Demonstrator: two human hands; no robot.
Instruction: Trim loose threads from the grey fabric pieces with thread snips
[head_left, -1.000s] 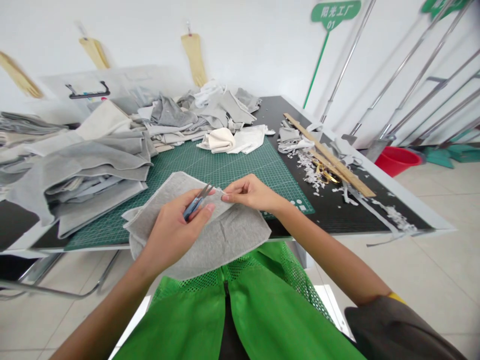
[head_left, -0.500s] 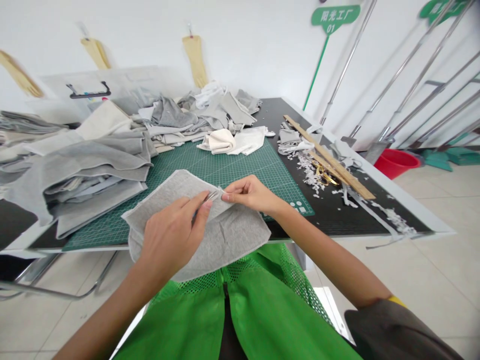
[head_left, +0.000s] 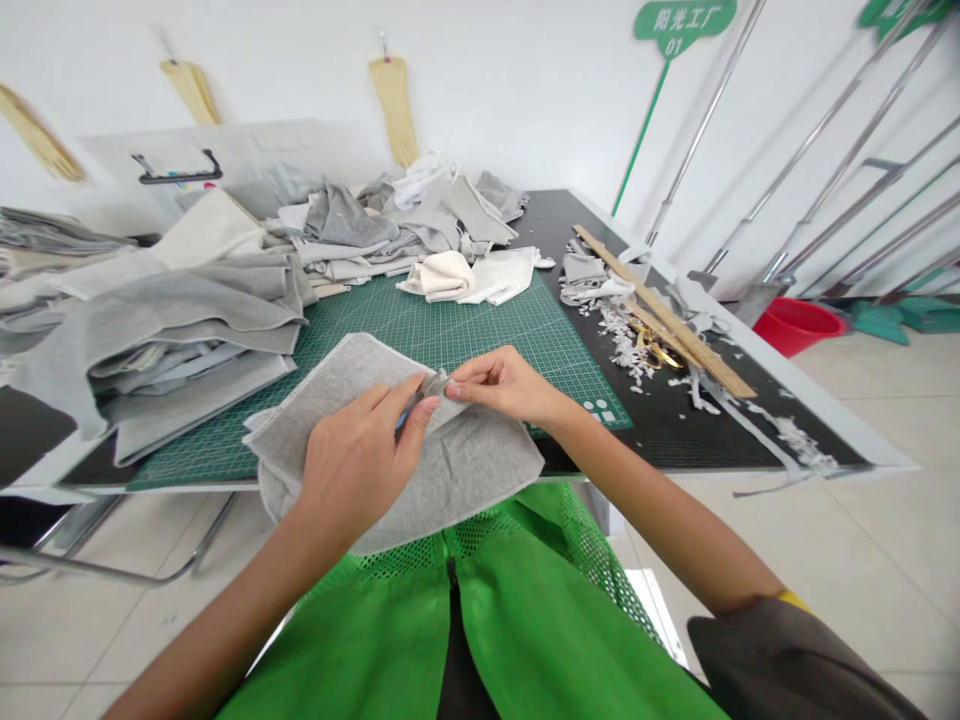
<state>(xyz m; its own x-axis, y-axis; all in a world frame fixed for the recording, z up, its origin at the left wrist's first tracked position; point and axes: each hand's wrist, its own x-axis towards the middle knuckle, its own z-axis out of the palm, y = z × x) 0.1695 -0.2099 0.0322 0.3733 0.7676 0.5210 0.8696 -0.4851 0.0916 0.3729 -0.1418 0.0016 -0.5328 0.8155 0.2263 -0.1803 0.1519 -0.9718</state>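
A grey fabric piece with stitched edges hangs over the table's front edge, partly on the cutting mat. My left hand is closed on small thread snips; a bit of blue shows between thumb and forefinger, and the rest is mostly hidden. The snips' tip is at the fabric's upper edge, where a fold of grey cloth covers it. My right hand pinches that same edge between thumb and fingertips, just right of the snips.
Grey and cream fabric pieces are heaped at left, with more cloth behind. A folded cream cloth lies on the mat. To the right are wooden rulers, gold-handled scissors and scraps. A red bucket stands beyond.
The snips' metal tips, bare before, now sit at the fold of fabric by my right fingertips. My left thumb has shifted slightly right; my right hand keeps its pinch.
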